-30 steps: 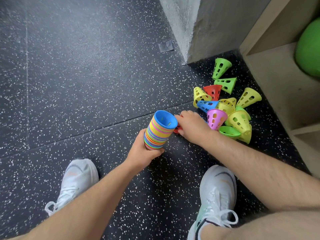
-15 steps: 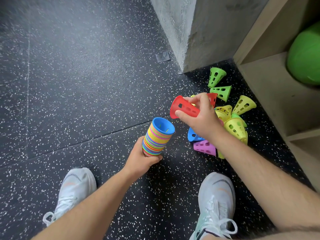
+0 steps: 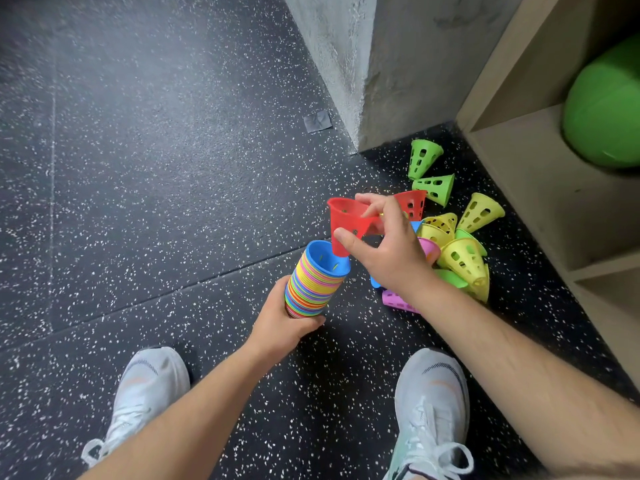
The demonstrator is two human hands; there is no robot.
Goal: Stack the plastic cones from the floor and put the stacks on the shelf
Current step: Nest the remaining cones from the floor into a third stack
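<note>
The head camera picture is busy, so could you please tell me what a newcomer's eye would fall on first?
First, the rainbow-striped stack of cones at centre, gripped by the left hand, with the right hand pinching a red cone tip-down over its blue top. Next, the pile of loose cones on the dark floor to the right, beside the wooden shelf holding a green ball.

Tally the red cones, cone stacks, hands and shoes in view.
Red cones: 2, held red cone and floor red cone
Cone stacks: 1, multicoloured stack
Hands: 2, left hand, right hand
Shoes: 2, left shoe, right shoe
Total: 7
</note>
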